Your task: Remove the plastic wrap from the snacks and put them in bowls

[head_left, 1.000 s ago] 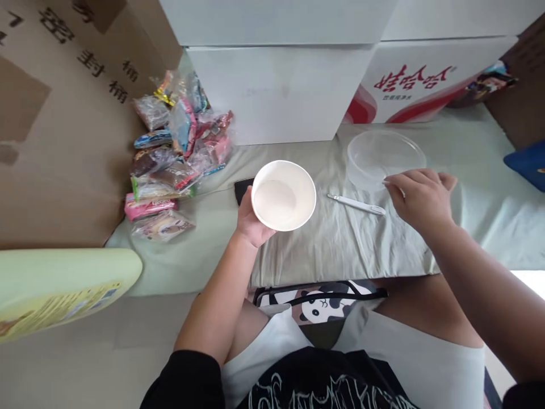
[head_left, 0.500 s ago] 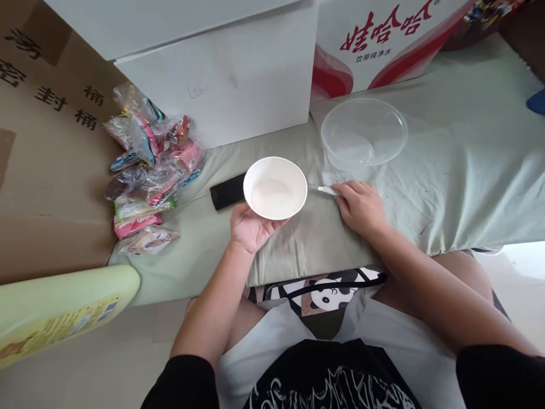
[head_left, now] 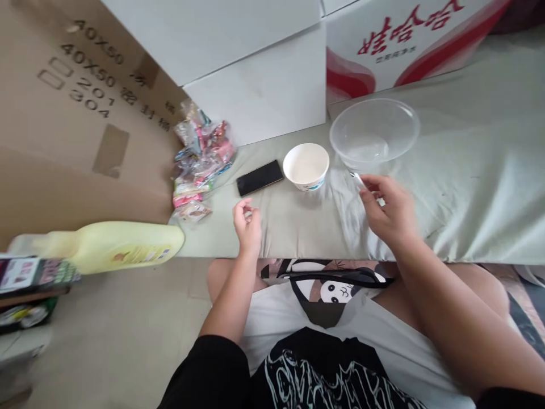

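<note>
My right hand (head_left: 389,207) is raised over the green cloth, its fingers closed on a slim white tool (head_left: 358,180) with a narrow tip. Blur hides exactly what kind of tool it is. A white paper bowl (head_left: 307,168) with a blue pattern low on its side stands upright on the cloth, apart from both hands. Below and left of the bowl is my left hand (head_left: 247,224), fingers loosely curled with a gap between them, holding nothing I can see. Behind the tool sits a clear round plastic basin (head_left: 374,156), close to my right hand.
A black phone (head_left: 260,178) lies left of the bowl. Wrapped snacks (head_left: 200,162) are heaped against a cardboard box (head_left: 85,187). White boxes (head_left: 276,91) and a red-and-white carton (head_left: 353,79) line the back. A yellow bottle (head_left: 128,244) is at the left edge of the cloth-covered surface (head_left: 481,170).
My left hand has let go of the paper bowl, now on the cloth, and drawn back toward me. My right hand has lifted the slim white tool. The view has shifted left.
</note>
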Tool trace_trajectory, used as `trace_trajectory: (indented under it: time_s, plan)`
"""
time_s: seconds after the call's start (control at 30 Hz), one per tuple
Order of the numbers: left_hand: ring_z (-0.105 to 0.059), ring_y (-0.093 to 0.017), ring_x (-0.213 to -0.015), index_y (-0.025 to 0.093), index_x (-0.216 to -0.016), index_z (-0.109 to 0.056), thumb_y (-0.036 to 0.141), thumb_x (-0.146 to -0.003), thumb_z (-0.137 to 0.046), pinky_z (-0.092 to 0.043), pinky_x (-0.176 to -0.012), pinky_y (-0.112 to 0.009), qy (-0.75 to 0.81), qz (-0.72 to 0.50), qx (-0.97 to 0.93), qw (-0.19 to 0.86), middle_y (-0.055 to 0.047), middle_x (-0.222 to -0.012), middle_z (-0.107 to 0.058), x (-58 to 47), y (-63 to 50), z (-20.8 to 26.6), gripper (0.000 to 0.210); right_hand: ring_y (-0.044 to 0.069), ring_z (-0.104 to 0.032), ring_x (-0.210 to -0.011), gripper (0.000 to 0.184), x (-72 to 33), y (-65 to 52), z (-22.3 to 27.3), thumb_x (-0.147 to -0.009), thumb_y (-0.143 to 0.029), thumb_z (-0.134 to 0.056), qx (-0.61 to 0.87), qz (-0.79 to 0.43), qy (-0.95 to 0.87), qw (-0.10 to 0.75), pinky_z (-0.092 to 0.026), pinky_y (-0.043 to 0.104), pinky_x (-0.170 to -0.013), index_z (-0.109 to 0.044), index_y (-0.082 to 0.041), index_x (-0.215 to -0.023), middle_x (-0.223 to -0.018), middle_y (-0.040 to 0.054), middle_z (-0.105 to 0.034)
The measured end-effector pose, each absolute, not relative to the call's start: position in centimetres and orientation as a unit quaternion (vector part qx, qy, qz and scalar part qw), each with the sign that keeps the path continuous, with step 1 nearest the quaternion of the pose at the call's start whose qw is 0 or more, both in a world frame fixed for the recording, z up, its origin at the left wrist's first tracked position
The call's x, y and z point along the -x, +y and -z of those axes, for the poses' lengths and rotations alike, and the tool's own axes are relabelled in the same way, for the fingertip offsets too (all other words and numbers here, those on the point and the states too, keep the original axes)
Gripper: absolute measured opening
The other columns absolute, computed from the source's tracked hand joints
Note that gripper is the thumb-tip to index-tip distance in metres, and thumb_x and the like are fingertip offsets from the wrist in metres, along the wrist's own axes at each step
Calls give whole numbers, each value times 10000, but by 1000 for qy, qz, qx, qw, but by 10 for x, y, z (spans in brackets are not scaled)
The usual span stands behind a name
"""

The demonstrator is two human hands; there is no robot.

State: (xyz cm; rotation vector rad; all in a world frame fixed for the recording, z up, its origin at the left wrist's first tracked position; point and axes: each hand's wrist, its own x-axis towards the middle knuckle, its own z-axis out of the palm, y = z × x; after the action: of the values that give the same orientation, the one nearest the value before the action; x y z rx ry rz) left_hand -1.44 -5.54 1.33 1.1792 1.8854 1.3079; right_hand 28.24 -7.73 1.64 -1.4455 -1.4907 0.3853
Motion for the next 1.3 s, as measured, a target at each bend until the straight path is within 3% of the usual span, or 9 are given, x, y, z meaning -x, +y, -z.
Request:
trace_trajectory:
  time_s: [0.1,0.47,0.57,0.63,0.7,0.8,1.03,1.13,1.3]
  plan:
    - [-487,-273,-1306,197,-1135,-609,189,-780,-664,-408,-1108,-411,803,-372,-462,55,-143,-1338,-492,77,-51,-20,359,228,-678,-790,201,-276,-78,-13,-947,-327,-558,583,-174,-633,479,-574,384,-682,-691,-273,-1088,-910,66,-718]
    - [-369,-363,-1431,154,-1028,-673,95,-745,-638,-281,-1208,-487,844,-240,-479,-22,-199,-1435,-444,140,-29,-47,292,202,-662,-728,195,-254,-75,-8,-922,-276,-567,539,-194,-681,457,-531,323,-575,-695,-255,-1068,-905,63,-723]
    - [-505,-288,-1326,203,-1027,-643,155,-748,-611,-435,-1101,-395,775,-395,-493,29,-127,-1363,-530,108,-62,-60,286,205,-659,-728,195,-256,-77,-11,-924,-291,-567,551,-199,-670,457,-526,324,-567,-691,-261,-1072,-907,62,-719]
    - [-625,-232,-1079,246,-999,-626,259,-756,-603,-540,-862,-326,701,-499,-467,202,-67,-1179,-629,77,-87,-61,244,210,-663,-738,199,-256,-78,-11,-930,-303,-559,555,-207,-665,455,-536,334,-585,-684,-265,-1079,-912,63,-719]
    - [-630,-190,-802,239,-936,-627,338,-717,-607,-514,-650,-283,621,-522,-391,434,-49,-978,-658,45,-100,-55,241,213,-670,-748,207,-252,-79,-10,-934,-302,-548,551,-216,-669,449,-552,348,-618,-674,-263,-1095,-920,65,-722]
    - [-526,-134,-595,216,-864,-626,313,-689,-609,-408,-524,-228,553,-518,-323,567,-6,-721,-572,9,-86,-37,200,206,-664,-714,228,-246,-79,-3,-940,-282,-522,539,-227,-684,435,-562,371,-672,-654,-253,-1123,-891,60,-718]
    - [-496,-122,-536,222,-952,-593,505,-856,-553,-379,-474,-230,541,-459,-476,519,11,-708,-528,-13,-13,17,301,218,-663,-766,275,-238,-70,10,-972,-240,-453,549,-209,-693,417,-536,364,-706,-675,-237,-1135,-812,46,-698]
    - [-581,-131,-668,230,-1053,-563,660,-839,-607,-478,-572,-252,501,-469,-592,422,-7,-867,-586,-7,-12,34,482,203,-647,-703,291,-231,-65,12,-974,-212,-448,536,-194,-700,430,-529,350,-664,-690,-226,-1135,-755,35,-675]
    - [-673,-190,-1019,288,-1371,-387,544,-881,-673,-582,-749,-285,458,-430,-699,341,-106,-1341,-549,-1,-26,41,623,165,-574,-569,287,-218,-63,12,-942,-179,-496,512,-168,-721,436,-504,322,-559,-680,-251,-1150,-686,5,-628]
